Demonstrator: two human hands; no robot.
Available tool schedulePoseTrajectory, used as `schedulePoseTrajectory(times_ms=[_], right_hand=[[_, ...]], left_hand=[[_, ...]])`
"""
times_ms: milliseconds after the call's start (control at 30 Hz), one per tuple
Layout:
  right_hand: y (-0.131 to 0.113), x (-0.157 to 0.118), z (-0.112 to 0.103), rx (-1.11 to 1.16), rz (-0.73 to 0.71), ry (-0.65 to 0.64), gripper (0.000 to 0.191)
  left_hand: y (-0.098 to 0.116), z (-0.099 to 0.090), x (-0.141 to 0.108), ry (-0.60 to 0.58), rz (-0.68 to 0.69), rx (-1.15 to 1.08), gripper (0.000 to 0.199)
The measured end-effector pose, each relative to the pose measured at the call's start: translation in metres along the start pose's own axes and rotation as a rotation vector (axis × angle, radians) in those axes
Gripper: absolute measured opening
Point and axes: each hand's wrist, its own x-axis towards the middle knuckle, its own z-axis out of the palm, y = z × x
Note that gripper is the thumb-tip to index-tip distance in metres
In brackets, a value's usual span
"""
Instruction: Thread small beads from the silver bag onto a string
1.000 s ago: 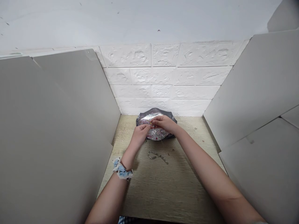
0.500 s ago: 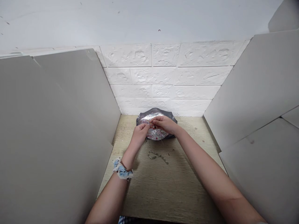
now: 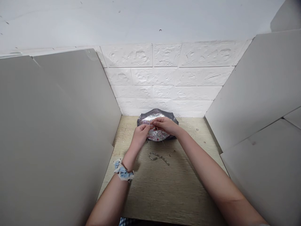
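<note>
Above a shiny silver bag (image 3: pixel 157 115) of small pink, white and red beads, both hands meet with their fingertips nearly touching. My left hand (image 3: pixel 143 130) is closed in a pinch, a blue and white scrunchie (image 3: pixel 123 171) around its wrist. My right hand (image 3: pixel 163 124) is pinched too, just to the right and a little higher. What lies between the fingertips is too small to make out. A curved strand of greenish beads (image 3: pixel 160 156) lies on the table in front of the bag.
The wooden table (image 3: pixel 162 194) ends at a white brick-patterned wall (image 3: pixel 152 75). Tall grey panels stand on the left (image 3: pixel 58 125) and right (image 3: pixel 254 94). Tiny bits lie scattered on the tabletop.
</note>
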Motion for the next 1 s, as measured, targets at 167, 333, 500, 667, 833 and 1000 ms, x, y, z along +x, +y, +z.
schedulePoseTrajectory(times_ms=[167,333,500,667,833,1000], right_hand=[[0.0007,0.0003,-0.0006,0.004,-0.012,-0.009,0.019],[-0.0009,-0.0007,0.0006,0.004,0.004,0.025,0.017],[-0.0003,0.0000,0.0006,-0.006,0.001,0.025,0.020],[0.0004,0.0000,0.0002,-0.007,-0.003,0.015,0.020],[0.0008,0.0002,0.0000,0.001,-0.017,0.002,0.021],[0.0011,0.0005,0.0000,-0.045,-0.012,0.003,0.023]], left_hand=[[-0.0009,-0.0006,0.0005,-0.006,0.057,0.041,0.021],[-0.0007,-0.0008,0.0005,0.003,0.047,0.054,0.021],[0.0000,-0.0005,0.0001,0.002,0.039,0.045,0.020],[-0.0003,-0.0008,0.0005,0.008,0.038,0.057,0.020],[-0.0011,-0.0007,0.0012,0.007,0.043,0.061,0.020],[0.0000,-0.0002,0.0003,0.003,0.045,0.064,0.021]])
